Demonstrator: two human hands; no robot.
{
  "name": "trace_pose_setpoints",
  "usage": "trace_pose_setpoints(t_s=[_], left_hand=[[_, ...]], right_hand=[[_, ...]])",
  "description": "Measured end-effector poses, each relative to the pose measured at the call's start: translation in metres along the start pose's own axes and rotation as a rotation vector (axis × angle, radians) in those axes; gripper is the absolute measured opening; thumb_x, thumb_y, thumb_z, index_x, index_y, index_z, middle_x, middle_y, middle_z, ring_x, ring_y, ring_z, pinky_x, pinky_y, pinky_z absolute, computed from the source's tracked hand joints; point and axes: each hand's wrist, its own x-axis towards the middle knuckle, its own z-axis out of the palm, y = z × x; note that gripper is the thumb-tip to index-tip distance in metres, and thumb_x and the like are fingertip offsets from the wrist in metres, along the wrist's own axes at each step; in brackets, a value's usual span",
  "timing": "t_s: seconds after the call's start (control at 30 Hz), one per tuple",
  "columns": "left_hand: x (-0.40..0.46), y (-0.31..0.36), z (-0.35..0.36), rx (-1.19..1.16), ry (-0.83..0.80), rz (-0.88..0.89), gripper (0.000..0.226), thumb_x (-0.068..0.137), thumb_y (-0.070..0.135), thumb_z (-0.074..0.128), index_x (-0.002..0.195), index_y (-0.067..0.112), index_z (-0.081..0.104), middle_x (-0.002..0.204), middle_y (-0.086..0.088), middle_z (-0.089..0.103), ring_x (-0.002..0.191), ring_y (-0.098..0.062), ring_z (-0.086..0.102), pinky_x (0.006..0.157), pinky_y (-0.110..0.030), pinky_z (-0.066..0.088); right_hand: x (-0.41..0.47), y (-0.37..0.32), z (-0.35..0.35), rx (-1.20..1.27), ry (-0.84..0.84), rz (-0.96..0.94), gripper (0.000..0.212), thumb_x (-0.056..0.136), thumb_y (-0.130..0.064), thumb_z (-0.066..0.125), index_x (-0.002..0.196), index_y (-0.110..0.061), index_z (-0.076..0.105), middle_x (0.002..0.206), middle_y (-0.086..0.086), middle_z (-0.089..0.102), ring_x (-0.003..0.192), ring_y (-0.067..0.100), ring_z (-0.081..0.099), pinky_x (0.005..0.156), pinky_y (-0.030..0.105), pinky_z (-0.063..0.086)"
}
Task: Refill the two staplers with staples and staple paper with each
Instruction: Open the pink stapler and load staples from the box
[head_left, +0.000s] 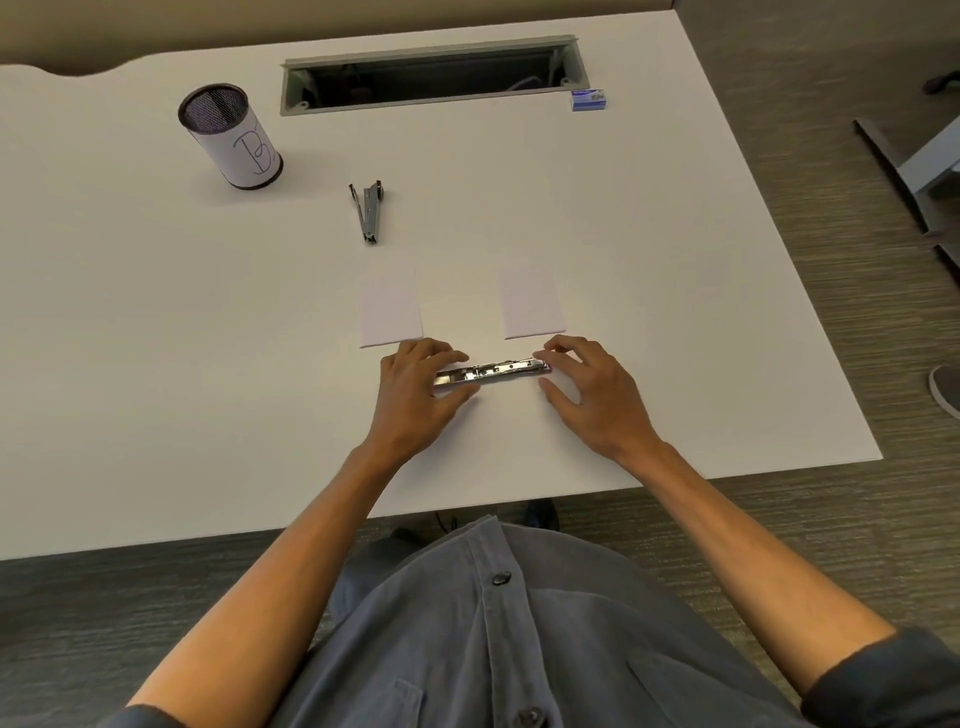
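Chrome metal caught the light between my hands: the long silver stapler (491, 371) lay flat on the white table (156, 364), its long axis running left to right, the right end tipped slightly away from me. It looked opened out, the inner channel facing up. My left hand (421, 395) gripped its left end, fingers curled over the far side and thumb against the near side. My right hand (587, 384) was at its right end, fingertips (545, 353) curled down onto the tip where a bit of red showed, thumb spread apart on the near side and resting on the table; I could not tell whether that thumb touched the metal.

Just beyond my left fingers lay a small white paper stack (389, 306), and just beyond my right fingers a second white paper stack (532, 301), the two side by side and apart. Farther past my left fingers lay the smaller grey metal stapler (370, 210), hinged open in a narrow V, its long axis pointing towards and away from me. Well beyond and left of it stood a black mesh cup wrapped in white paper (231, 135) marked with a letter. Far past my right fingers, beside the grey cable slot (431, 75), sat a small blue-and-white staple box (588, 98).
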Motion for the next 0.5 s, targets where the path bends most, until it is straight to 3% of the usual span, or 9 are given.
trace_pose_setpoints(t_s=[0.33, 0.5], left_hand=[[0.012, 0.016, 0.022, -0.023, -0.057, 0.061, 0.022, 0.090, 0.024, 0.067, 0.111, 0.017, 0.072, 0.105, 0.001, 0.066, 0.103, -0.019, 0.052, 0.085, -0.028, 0.027], [0.014, 0.015, 0.025, -0.064, -0.056, 0.066, 0.020, 0.091, 0.022, 0.067, 0.109, 0.017, 0.073, 0.103, 0.001, 0.067, 0.100, -0.018, 0.052, 0.084, -0.029, 0.028]], right_hand=[[-0.003, -0.011, 0.003, 0.037, 0.002, 0.040, 0.031, 0.090, -0.024, 0.066, 0.119, -0.017, 0.067, 0.128, 0.002, 0.056, 0.115, 0.020, 0.055, 0.085, 0.040, 0.054], [-0.003, -0.014, 0.006, 0.154, -0.005, 0.130, 0.030, 0.089, -0.026, 0.068, 0.118, -0.020, 0.067, 0.133, -0.004, 0.051, 0.122, 0.014, 0.049, 0.093, 0.034, 0.049]])
